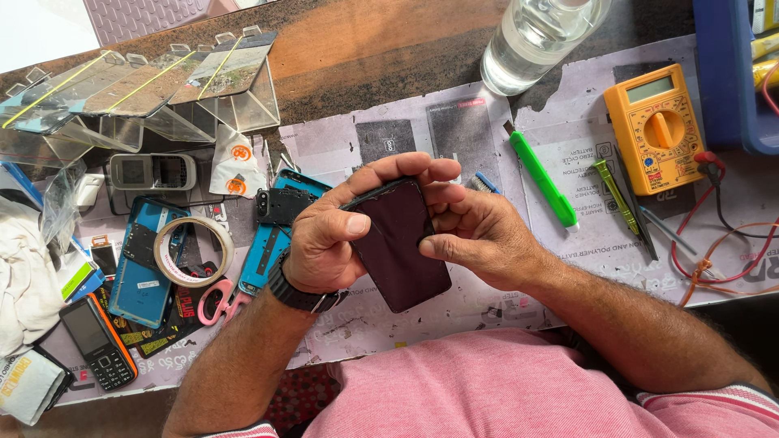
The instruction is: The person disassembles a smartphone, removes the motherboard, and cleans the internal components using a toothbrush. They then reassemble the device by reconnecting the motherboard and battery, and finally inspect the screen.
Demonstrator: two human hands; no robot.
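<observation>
Held item: flat dark rectangular phone screen panel w/ black rim (399,243), centre of frame, tilted, above the paper-covered bench (454,122).
Left hand (333,235): centre-left, black wristwatch (294,294) on wrist; fingers curled over panel's top edge, thumb pressed on its left face, so clamped on panel.
Right hand (479,235): centre-right; thumb tip on panel's right edge, fingers bent behind upper right corner, gripping it too.
Left of hands: blue opened phone back w/ black parts (272,235), roll of clear tape (193,251), pink-handled scissors (215,300), small orange-edged keypad phone (99,341) at lower left.
Upper left: clear acrylic display stands (138,89).
Top centre: clear plastic bottle (535,36).
Right: green utility knife (542,178), yellow multimeter (656,126) w/ red and black leads (714,203).
Bottom: pink shirt (503,389).
</observation>
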